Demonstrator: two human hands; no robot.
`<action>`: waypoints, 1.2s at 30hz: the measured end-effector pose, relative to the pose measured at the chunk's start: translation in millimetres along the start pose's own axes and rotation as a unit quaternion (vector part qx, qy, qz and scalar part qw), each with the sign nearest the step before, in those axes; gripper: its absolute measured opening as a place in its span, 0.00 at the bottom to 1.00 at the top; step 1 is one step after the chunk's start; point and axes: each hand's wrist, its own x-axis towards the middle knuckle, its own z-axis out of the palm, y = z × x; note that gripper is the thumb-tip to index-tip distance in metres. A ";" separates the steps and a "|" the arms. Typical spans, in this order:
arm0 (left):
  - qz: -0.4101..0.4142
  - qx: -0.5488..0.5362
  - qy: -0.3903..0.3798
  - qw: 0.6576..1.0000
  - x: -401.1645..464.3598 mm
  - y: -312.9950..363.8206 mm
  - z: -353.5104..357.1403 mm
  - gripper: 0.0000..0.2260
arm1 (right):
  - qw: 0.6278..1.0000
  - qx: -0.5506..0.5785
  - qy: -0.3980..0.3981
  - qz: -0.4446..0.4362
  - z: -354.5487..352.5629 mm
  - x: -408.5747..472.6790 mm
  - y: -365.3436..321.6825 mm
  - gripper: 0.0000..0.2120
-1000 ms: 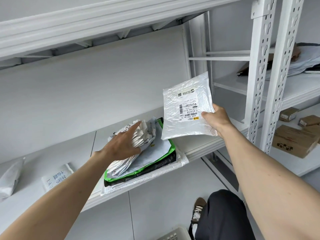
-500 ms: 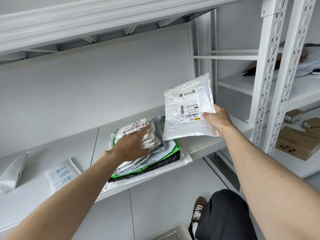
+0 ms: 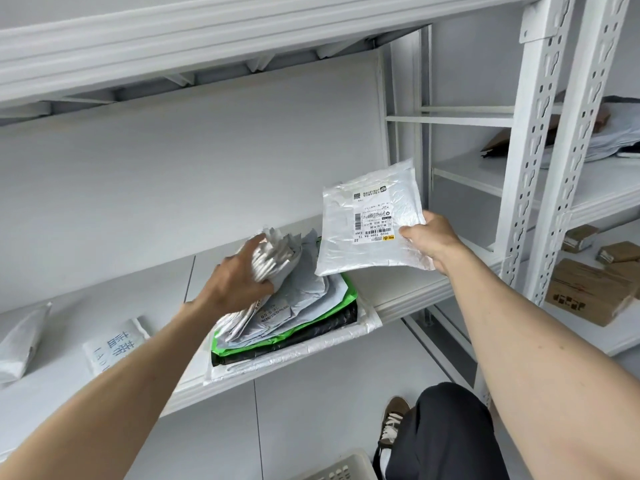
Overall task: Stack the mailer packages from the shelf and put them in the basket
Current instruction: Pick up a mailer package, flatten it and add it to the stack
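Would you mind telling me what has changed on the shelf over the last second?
The left hand, first lying flat on the stack of mailers, has curled round the crumpled white mailers on top and now grips them. The right hand holds the silver bubble mailer raised beside the stack, as before. The stack has not shifted on the shelf.

My left grip [image 3: 242, 278] has curled round the crumpled mailers [image 3: 277, 258] atop the stack, where it lay flat before. My right grip [image 3: 427, 239] has tipped the white mailer [image 3: 367, 220] toward nine o'clock, over the stack.
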 end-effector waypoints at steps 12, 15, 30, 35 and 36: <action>-0.090 -0.159 0.103 0.978 15.3 -29.8 -37.8 0.32 | 0.976 -0.164 -0.141 -0.004 86.3 3.7 -21.3 0.22; -0.084 -0.151 0.107 0.979 17.1 -30.3 -42.8 0.33 | 0.971 -0.184 -0.151 -0.003 114.5 -6.5 -21.1 0.20; 0.124 0.135 0.023 0.983 2.5 6.2 -11.3 0.38 | 0.923 -0.245 -0.259 -0.142 160.6 -17.6 -2.7 0.13; 0.112 0.200 -0.029 0.973 -2.9 13.7 20.0 0.43 | 0.930 -0.282 -0.201 -0.125 151.2 -14.4 9.3 0.16; 0.107 0.210 -0.038 0.971 -3.4 16.8 23.8 0.44 | 0.930 -0.285 -0.202 -0.117 150.8 -14.7 12.0 0.16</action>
